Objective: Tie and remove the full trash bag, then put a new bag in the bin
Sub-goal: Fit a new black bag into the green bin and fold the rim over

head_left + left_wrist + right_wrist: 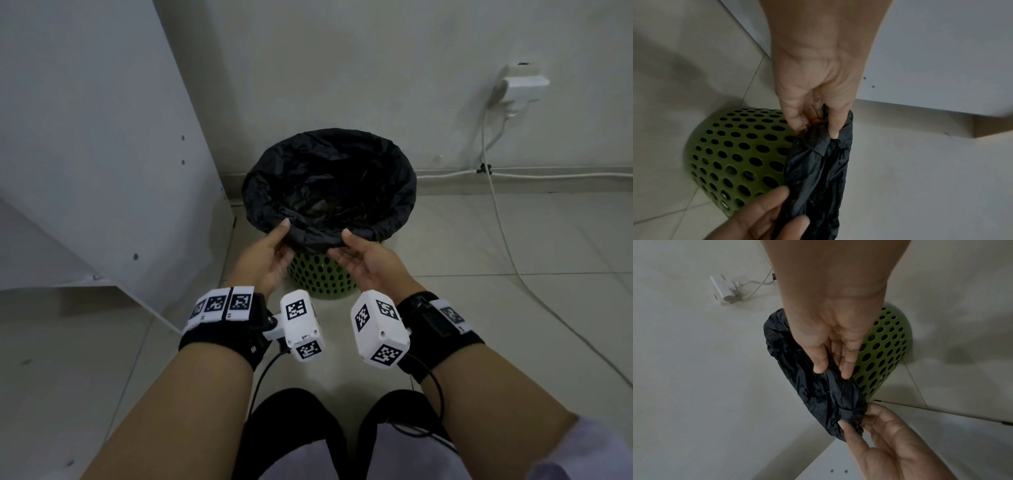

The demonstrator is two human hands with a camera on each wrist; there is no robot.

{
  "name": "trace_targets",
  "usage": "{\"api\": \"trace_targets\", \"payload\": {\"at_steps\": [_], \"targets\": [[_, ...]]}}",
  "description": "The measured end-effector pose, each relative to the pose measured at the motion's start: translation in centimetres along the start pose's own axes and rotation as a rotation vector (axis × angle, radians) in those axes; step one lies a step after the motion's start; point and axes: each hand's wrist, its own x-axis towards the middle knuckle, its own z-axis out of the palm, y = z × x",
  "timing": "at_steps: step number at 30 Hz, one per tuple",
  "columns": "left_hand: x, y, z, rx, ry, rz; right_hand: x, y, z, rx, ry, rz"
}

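A green perforated bin (318,274) stands on the tiled floor against the wall. A black trash bag (329,178) lines it, its edge folded down over the rim. Both hands are at the near rim. My left hand (286,240) pinches the folded bag edge between thumb and fingers, and my right hand (342,245) pinches it a little to the right. The left wrist view shows the left hand (816,129) gripping the bag (818,178) beside the bin (735,154). In the right wrist view the right hand (832,371) holds the bag (789,353) against the bin (885,345).
A white cabinet panel (85,137) stands close on the left of the bin. A wall socket with a plug (520,85) sits at the upper right, and its white cable (507,240) runs down across the floor. My knees (298,428) are just below the hands.
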Motion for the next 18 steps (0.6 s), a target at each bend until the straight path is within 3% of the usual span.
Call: {"api": "trace_targets", "payload": {"at_steps": [4,9,12,18], "targets": [[0.6,0.6,0.5,0.048,0.086,-0.053,-0.3,0.4,0.2,0.011,-0.007,0.009],[0.5,0.4,0.7,-0.047,0.078,-0.133,0.0,0.5,0.3,0.032,0.003,0.003],[0.5,0.6,1.1,-0.004,0.021,-0.102,0.1,0.7,0.5,0.030,-0.002,-0.004],[1.2,1.1,1.1,-0.012,0.045,-0.029,-0.1,1.2,0.6,0.016,-0.048,0.059]]}}
